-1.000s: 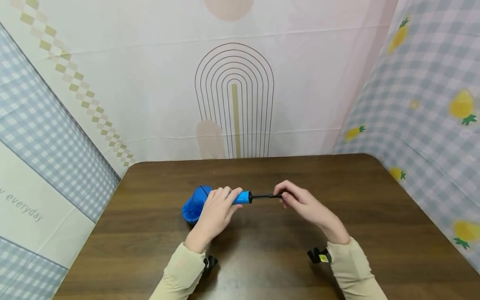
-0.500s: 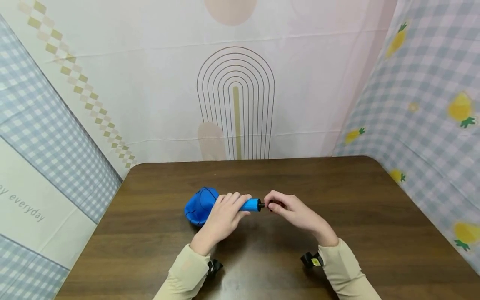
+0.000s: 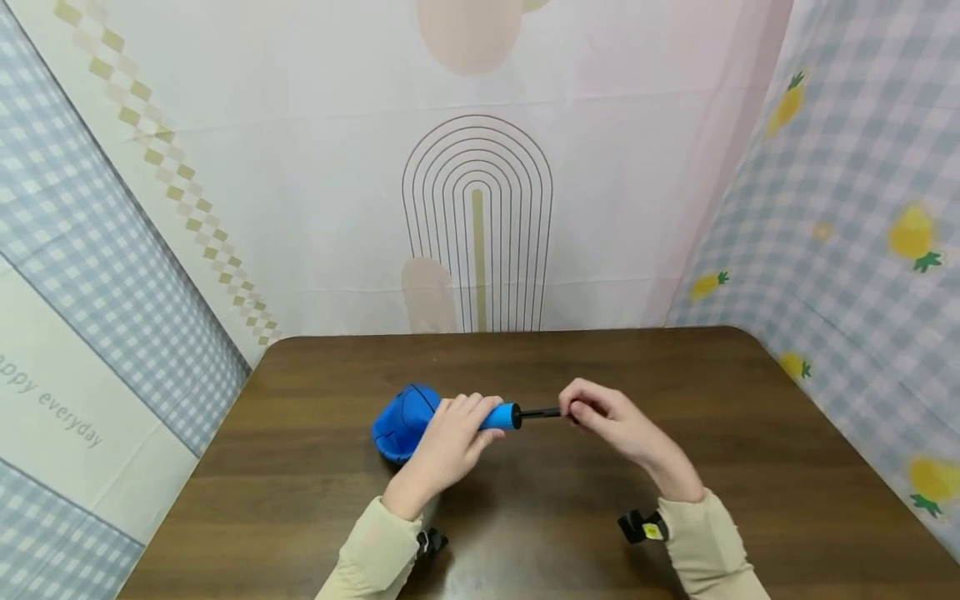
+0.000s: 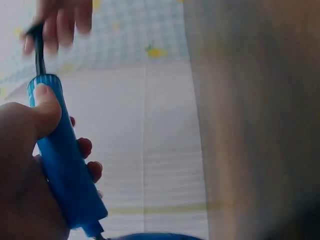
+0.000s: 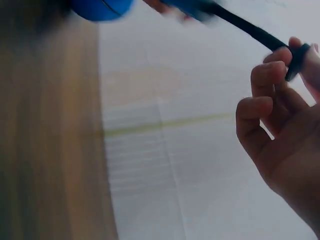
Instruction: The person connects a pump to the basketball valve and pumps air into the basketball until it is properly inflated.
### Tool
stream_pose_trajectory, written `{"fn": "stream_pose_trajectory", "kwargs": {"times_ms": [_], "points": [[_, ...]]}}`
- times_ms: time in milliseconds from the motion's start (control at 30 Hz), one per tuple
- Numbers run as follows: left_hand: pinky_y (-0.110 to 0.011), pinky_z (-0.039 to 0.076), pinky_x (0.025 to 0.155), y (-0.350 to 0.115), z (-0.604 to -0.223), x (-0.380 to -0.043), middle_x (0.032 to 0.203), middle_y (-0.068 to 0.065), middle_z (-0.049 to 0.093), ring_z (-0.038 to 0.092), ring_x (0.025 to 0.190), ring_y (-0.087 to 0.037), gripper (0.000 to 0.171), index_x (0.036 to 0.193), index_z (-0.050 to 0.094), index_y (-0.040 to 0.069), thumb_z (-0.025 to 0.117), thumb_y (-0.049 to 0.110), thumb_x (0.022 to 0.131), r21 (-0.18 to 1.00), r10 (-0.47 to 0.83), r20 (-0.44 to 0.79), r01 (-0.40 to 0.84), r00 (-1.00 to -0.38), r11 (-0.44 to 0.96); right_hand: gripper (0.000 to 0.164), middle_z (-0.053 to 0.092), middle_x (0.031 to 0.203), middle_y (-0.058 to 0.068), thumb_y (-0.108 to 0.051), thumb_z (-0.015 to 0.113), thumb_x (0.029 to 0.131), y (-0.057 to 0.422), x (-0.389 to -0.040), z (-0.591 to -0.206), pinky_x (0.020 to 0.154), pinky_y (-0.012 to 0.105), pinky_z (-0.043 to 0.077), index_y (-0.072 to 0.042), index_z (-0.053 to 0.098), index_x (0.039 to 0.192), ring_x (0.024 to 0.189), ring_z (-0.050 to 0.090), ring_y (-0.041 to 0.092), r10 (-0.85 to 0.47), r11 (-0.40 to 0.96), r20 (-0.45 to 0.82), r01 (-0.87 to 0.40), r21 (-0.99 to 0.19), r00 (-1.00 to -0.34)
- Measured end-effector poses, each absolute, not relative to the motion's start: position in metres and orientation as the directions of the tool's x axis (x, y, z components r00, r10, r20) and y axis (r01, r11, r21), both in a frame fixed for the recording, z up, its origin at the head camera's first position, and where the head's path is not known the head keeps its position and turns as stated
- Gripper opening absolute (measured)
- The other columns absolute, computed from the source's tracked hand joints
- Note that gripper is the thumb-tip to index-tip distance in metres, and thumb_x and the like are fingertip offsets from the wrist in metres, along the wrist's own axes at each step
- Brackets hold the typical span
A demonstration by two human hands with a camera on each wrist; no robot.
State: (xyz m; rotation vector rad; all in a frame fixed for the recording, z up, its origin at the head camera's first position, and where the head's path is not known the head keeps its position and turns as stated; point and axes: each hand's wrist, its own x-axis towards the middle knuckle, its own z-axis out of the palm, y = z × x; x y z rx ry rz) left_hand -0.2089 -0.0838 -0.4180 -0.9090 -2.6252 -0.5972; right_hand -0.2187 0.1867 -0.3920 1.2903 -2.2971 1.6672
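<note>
My left hand (image 3: 450,446) grips the blue barrel of a hand pump (image 4: 70,165), its thumb lying along the barrel near the black-rimmed end. With the right hand (image 3: 615,421) I pinch the black handle (image 5: 298,61) at the end of the pump's rod (image 5: 250,31), which is drawn well out of the barrel. At the pump's other end, left of the left hand, is a soft, dented blue ball (image 3: 405,421) with black lines. In the left wrist view the pump's narrow nozzle end (image 4: 93,229) points at the ball, whose edge shows at the bottom.
A dark wooden table (image 3: 570,517) lies beneath both hands. Behind it hangs a pale patterned cloth (image 3: 337,208), with checked cloth (image 3: 840,250) on the right side. Black wrist straps (image 3: 637,527) sit at both sleeves.
The right hand pushed the rod into the barrel half a second ago and has since pulled it out to the right. My left hand keeps its grip; the ball stays beside it.
</note>
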Motion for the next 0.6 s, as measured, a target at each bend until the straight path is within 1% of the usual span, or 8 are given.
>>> {"fn": "stream_pose_trajectory", "kwargs": {"times_ms": [133,233,367,467,600], "points": [[-0.036,0.044,0.088,-0.074,-0.423,-0.2,0.112,0.002,0.065,0.056,0.096,-0.015,0.036,0.126,0.054,0.015,0.058,0.034,0.096,0.317,0.52,0.388,0.64,-0.761,0.7,0.016,0.05,0.075,0.013,0.0,0.045,0.099,0.163,-0.216,-0.403,0.059,0.027,0.046,-0.008,0.059,0.096,0.065,0.049,0.011,-0.616,0.123,0.433,-0.623,-0.773,-0.659],[-0.037,0.043,0.088,-0.073,-0.424,-0.198,0.112,0.003,0.066,0.056,0.097,-0.015,0.036,0.126,0.054,0.017,0.059,0.035,0.095,0.314,0.508,0.384,0.626,-0.771,0.714,0.017,0.052,0.075,0.008,0.002,0.048,0.098,0.158,-0.216,-0.407,0.058,0.024,0.045,-0.01,0.059,0.095,0.063,0.049,0.013,-0.624,0.159,0.439,-0.655,-0.738,-0.646],[-0.039,0.044,0.088,-0.081,-0.42,-0.204,0.109,0.003,0.066,0.057,0.096,-0.016,0.035,0.125,0.056,0.02,0.06,0.036,0.094,0.281,0.483,0.415,0.614,-0.771,0.738,0.021,0.057,0.083,0.003,0.003,0.049,0.098,0.173,-0.218,-0.4,0.062,0.024,0.046,-0.014,0.06,0.098,0.07,0.052,0.012,-0.621,0.202,0.453,-0.689,-0.696,-0.639],[-0.04,0.043,0.087,-0.092,-0.415,-0.211,0.105,0.002,0.066,0.057,0.094,-0.018,0.034,0.124,0.058,0.019,0.063,0.032,0.093,0.294,0.445,0.449,0.599,-0.775,0.745,0.023,0.056,0.086,-0.001,0.003,0.047,0.099,0.192,-0.218,-0.389,0.062,0.027,0.045,-0.015,0.06,0.1,0.073,0.051,0.008,-0.597,0.21,0.457,-0.678,-0.705,-0.66],[-0.041,0.043,0.086,-0.101,-0.412,-0.214,0.104,0.0,0.066,0.056,0.093,-0.019,0.034,0.124,0.058,0.017,0.063,0.031,0.093,0.289,0.433,0.464,0.594,-0.773,0.751,0.021,0.051,0.081,-0.002,0.004,0.045,0.099,0.203,-0.218,-0.383,0.057,0.03,0.042,-0.013,0.058,0.099,0.066,0.046,0.008,-0.569,0.176,0.458,-0.646,-0.743,-0.683]]}}
